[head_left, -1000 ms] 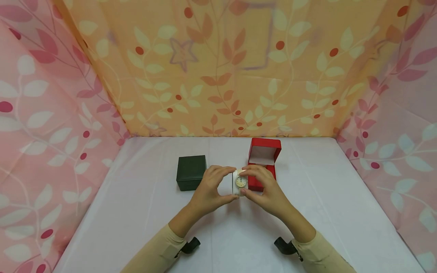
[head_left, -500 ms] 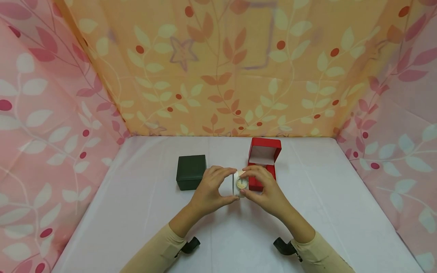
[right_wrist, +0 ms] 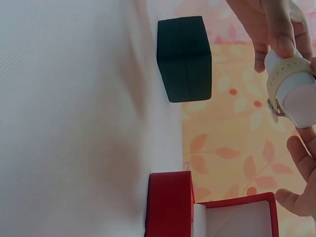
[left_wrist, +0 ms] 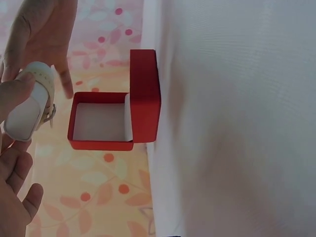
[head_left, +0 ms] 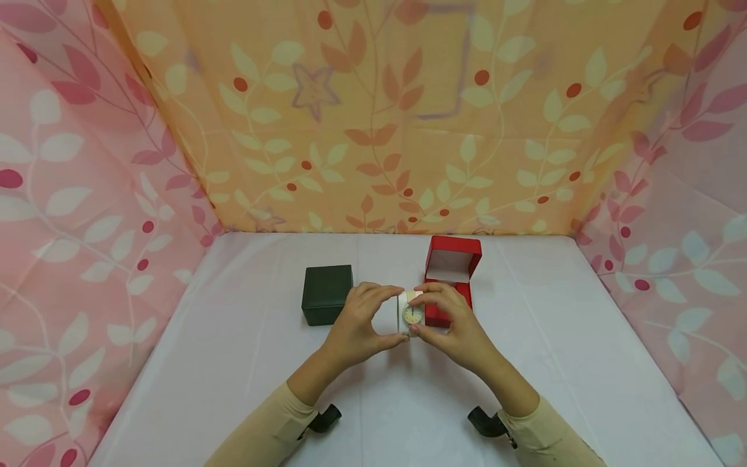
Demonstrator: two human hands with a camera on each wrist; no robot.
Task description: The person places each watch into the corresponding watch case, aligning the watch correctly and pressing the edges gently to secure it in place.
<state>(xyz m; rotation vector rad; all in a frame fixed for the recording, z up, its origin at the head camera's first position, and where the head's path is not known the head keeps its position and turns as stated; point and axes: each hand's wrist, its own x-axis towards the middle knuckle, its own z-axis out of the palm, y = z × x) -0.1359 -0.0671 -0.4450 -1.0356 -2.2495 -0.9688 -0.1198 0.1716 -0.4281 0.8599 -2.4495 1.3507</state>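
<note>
Between both hands, a wristwatch with a pale round dial and cream strap is wrapped round a white cushion. My left hand pinches the cushion's left side with thumb below and fingers above. From the other side my right hand grips the watch and cushion, its fingertips at the strap and near the dial. The strap's buckle shows in the right wrist view. They hold it over the table in front of an open red watch box.
A dark green box, lid closed, stands left of the red box, behind the left hand. White cloth covers the table. Floral curtains hang at the back and both sides.
Both hands keep their hold in nearly the same place. The watch's dial sits very slightly lower in the head view than one second ago. The boxes have not moved.
</note>
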